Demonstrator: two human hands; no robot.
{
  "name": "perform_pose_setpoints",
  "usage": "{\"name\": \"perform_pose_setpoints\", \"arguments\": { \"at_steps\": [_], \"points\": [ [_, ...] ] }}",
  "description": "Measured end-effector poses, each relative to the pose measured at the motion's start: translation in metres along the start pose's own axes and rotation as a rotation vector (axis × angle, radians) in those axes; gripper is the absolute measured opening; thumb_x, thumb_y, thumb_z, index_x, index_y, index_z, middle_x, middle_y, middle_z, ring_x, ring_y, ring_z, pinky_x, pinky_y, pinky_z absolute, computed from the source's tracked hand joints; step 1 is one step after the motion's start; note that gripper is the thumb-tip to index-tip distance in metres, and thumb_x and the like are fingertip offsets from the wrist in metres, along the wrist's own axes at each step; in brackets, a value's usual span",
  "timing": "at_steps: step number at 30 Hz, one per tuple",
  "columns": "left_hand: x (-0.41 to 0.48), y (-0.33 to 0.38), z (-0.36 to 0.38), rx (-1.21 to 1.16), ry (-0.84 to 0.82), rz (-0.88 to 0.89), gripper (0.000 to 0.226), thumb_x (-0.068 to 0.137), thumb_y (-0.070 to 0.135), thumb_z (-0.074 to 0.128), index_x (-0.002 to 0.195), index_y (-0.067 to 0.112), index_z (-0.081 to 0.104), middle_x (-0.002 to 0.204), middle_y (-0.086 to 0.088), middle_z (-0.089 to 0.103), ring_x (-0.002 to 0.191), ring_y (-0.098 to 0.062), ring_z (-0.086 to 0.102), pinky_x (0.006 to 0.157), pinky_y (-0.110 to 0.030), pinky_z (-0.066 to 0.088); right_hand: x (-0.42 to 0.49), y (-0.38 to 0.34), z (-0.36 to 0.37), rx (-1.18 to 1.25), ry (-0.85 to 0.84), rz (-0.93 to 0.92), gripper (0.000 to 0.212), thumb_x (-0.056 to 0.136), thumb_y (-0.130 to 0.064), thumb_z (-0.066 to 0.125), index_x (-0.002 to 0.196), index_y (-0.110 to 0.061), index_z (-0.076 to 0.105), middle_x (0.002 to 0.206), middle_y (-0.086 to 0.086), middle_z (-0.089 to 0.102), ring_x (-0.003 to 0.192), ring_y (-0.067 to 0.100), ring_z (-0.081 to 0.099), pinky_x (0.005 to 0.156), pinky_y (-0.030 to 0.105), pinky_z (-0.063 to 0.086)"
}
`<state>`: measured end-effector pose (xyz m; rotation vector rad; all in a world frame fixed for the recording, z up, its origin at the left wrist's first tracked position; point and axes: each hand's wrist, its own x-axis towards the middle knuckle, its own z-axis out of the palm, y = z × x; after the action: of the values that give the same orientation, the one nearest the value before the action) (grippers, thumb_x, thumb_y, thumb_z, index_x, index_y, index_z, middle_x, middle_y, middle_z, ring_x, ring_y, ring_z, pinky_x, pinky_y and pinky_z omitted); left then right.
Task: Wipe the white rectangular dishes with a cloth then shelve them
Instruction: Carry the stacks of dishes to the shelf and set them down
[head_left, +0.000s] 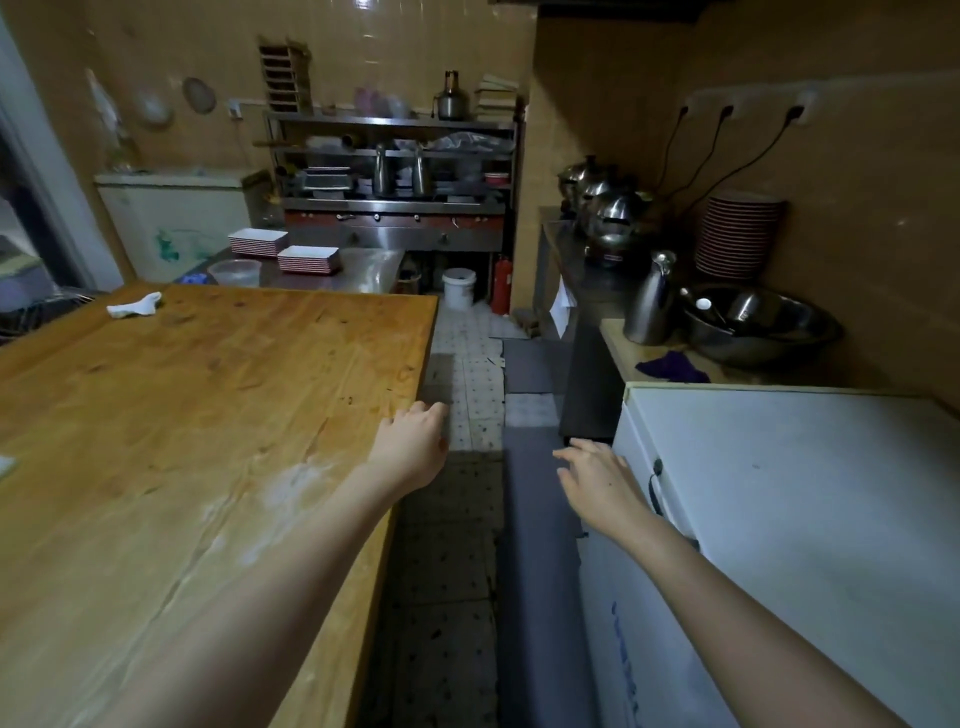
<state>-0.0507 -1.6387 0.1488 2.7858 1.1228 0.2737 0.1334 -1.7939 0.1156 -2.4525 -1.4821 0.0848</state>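
Beside table edge (423, 358), left hand (410, 447) palm-down.

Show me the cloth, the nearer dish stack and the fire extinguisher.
cloth (134, 305): head view, its crumpled middle.
nearer dish stack (309, 254): head view, top dish's inside.
fire extinguisher (502, 288): head view, red body.

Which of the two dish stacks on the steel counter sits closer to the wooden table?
The right-hand stack; the other stack sits farther back, to its left.
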Motion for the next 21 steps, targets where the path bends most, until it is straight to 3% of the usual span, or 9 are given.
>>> {"name": "perform_pose_setpoints", "arguments": {
  "at_steps": [12, 21],
  "points": [
    [0.303, 0.006, 0.034, 0.036, -0.054, -0.053, 0.046, 0.095, 0.023, 0.049, 0.139, 0.016, 0.039, 0.128, -0.007, 0.05, 0.119, -0.028, 0.049, 0.099, -0.042, 0.042, 0.323, 0.083, -0.019, 0.008, 0.031, -0.122, 0.035, 0.097, -0.024, 0.04, 0.13, -0.019, 0.052, 0.136, 0.002, 0.047, 0.127, 0.02, 0.037, 0.106, 0.032, 0.023],
    [0.482, -0.053, 0.054, 0.012, -0.056, -0.121, 0.044, 0.095, 0.025, 0.051, 0.137, 0.018, 0.042, 0.127, -0.005, 0.052, 0.118, -0.025, 0.051, 0.1, -0.042, 0.043, 0.523, 0.103, -0.003, 0.023, -0.004, -0.201, 0.035, 0.097, -0.024, 0.041, 0.13, -0.02, 0.052, 0.136, 0.003, 0.048, 0.127, 0.02, 0.038, 0.107, 0.035, 0.024]
  ]
}}
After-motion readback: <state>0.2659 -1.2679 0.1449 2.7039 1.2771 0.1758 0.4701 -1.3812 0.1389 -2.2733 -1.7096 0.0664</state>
